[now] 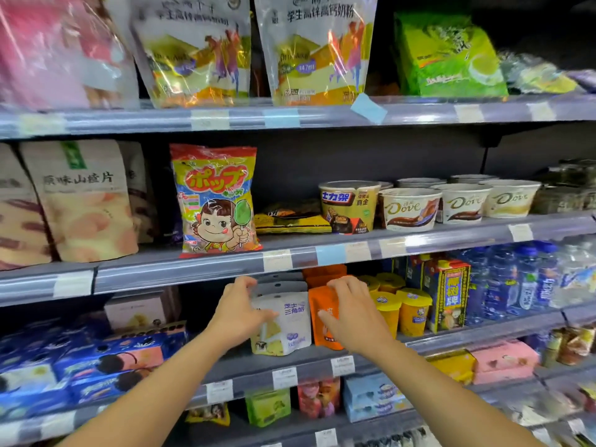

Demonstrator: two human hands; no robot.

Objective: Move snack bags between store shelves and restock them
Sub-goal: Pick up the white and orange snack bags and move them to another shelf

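Note:
On the third shelf down (303,362) a white snack bag (287,324) stands upright with an orange snack bag (317,317) right beside it; more of both line up behind them. My left hand (240,309) is against the white bag's left edge and top, fingers curled on it. Over the orange bag's top and right side lies my right hand (353,312), fingers spread. Whether either hand has a firm hold I cannot tell. One shelf up stands a colourful lollipop candy bag (216,198).
Yellow cups (409,311) and bottled water (516,282) stand right of the orange bags. Blue cookie boxes (106,359) lie to the left. The shelf above carries Dove tubs (409,209) and beige pouches (84,198); large milk powder bags (316,50) fill the top.

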